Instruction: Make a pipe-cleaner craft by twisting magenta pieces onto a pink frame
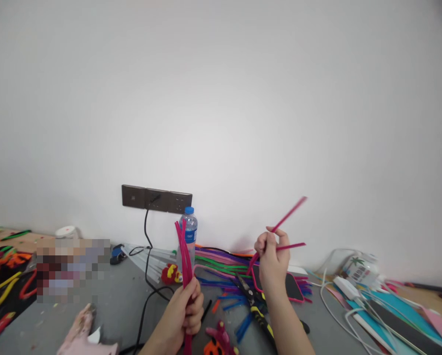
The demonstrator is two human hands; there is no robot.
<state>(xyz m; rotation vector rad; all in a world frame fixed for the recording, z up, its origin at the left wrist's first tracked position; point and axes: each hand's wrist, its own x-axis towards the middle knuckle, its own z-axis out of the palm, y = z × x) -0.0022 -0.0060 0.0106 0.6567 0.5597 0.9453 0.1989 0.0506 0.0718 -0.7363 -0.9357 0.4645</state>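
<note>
Magenta stems [186, 261] | left grip [185, 308] wrapped round several, bases cropped | right grip [273, 255] pinches others, count unclear

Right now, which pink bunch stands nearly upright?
The bunch in the left hand, in front of the bottle; the pink strands in the right hand splay sideways.

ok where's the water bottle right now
In the head view, left of centre, the water bottle stands near the wall, partly behind the pink stems in the left hand.
</note>
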